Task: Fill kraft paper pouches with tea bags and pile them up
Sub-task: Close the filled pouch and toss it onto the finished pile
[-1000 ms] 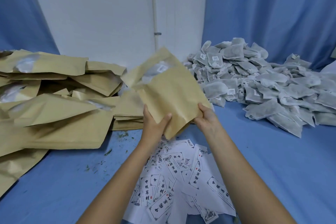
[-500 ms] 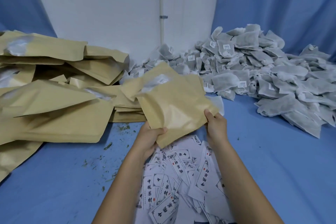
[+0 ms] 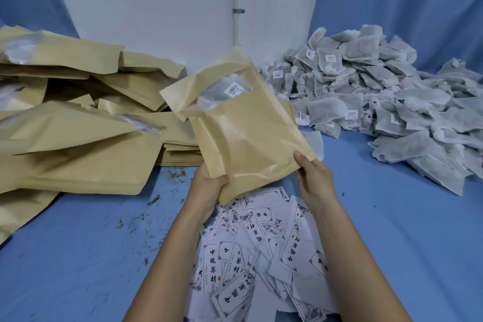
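A kraft paper pouch point(image 3: 243, 133) is held up over the blue table, its mouth pointing away from me. Through its clear window a tea bag point(image 3: 222, 91) with a barcode label shows inside. My left hand point(image 3: 209, 188) grips the pouch's near left corner, thumb on top. My right hand point(image 3: 313, 178) pinches the near right corner. A big heap of grey tea bags point(image 3: 386, 102) lies at the right. Filled kraft pouches point(image 3: 78, 138) are piled at the left.
A flat stack of empty pouches point(image 3: 180, 149) sits behind the held pouch. White printed labels point(image 3: 261, 251) are scattered under my forearms. Loose herb crumbs point(image 3: 146, 219) dot the blue tablecloth point(image 3: 78, 269). A white wall and blue curtains stand behind.
The pouch dropped lower half a second ago and now stands a little more upright. Both hands keep their hold on its near corners, and my view has shifted left.
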